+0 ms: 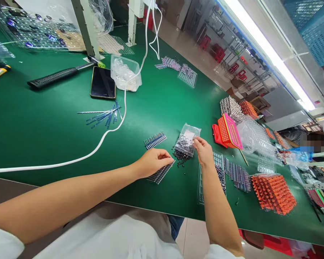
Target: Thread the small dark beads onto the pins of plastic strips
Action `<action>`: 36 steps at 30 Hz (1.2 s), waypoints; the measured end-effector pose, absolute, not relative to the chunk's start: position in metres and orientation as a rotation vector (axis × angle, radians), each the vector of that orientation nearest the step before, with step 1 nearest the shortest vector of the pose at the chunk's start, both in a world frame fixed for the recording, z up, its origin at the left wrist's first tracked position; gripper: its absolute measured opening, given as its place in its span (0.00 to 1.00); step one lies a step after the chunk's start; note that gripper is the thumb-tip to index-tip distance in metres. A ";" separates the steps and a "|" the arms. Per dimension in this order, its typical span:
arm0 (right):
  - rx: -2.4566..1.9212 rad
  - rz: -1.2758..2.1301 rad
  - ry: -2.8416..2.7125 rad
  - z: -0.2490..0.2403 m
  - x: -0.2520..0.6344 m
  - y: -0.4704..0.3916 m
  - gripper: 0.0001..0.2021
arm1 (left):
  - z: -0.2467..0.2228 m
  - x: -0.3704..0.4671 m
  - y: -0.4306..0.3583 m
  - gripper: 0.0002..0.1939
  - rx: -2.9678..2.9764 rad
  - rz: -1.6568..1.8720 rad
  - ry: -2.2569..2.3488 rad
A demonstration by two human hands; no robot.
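Strip of small parts (pixel 161 175) is pinched, apparently being steadied, by left hand (pixel 153 162)
Fingers of right hand (pixel 204 153) are narrowed at a clear bag's edge (pixel 196 132), grip unclear; between both hands' fingertips, beads (pixel 181 156) are scattered, and a light touch seems called for.

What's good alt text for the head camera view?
Two bare hands work over a green table: the left hand at a strip of pinned parts, the right hand at a clear bag beside loose dark beads. Around them lie a hammer, a phone and stacked orange parts.
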State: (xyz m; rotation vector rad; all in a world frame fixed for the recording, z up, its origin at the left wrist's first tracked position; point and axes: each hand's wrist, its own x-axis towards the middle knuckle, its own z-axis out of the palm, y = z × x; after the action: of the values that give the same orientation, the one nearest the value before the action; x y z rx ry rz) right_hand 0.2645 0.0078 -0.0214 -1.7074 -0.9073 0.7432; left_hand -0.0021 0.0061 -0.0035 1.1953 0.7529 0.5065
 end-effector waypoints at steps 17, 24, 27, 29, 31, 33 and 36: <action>-2.131 0.346 -1.460 -0.012 0.192 -0.133 0.14 | -0.007 0.000 0.006 0.12 1.155 0.467 0.755; -2.084 0.352 -1.306 -0.036 0.180 -0.129 0.14 | -0.004 0.004 0.000 0.10 1.198 0.397 0.789; -2.011 0.477 -1.261 -0.035 0.185 -0.124 0.14 | 0.003 0.007 -0.001 0.10 1.244 0.358 0.788; -1.971 0.533 -1.235 -0.035 0.187 -0.124 0.14 | 0.007 0.011 -0.001 0.10 1.293 0.346 0.793; -1.960 0.517 -1.216 -0.036 0.187 -0.125 0.13 | 0.008 0.016 -0.001 0.11 1.343 0.333 0.797; -1.979 0.435 -1.215 -0.037 0.185 -0.128 0.13 | 0.006 0.021 -0.001 0.11 1.373 0.324 0.802; -2.025 0.303 -1.246 -0.037 0.182 -0.132 0.11 | -0.002 0.027 -0.001 0.12 1.358 0.331 0.824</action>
State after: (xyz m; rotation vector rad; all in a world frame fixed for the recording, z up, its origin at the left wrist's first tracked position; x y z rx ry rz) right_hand 0.1825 -0.1323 -0.0366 -2.0247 -1.2456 0.3035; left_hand 0.0271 -0.0014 -0.0018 1.3582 0.8241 0.3306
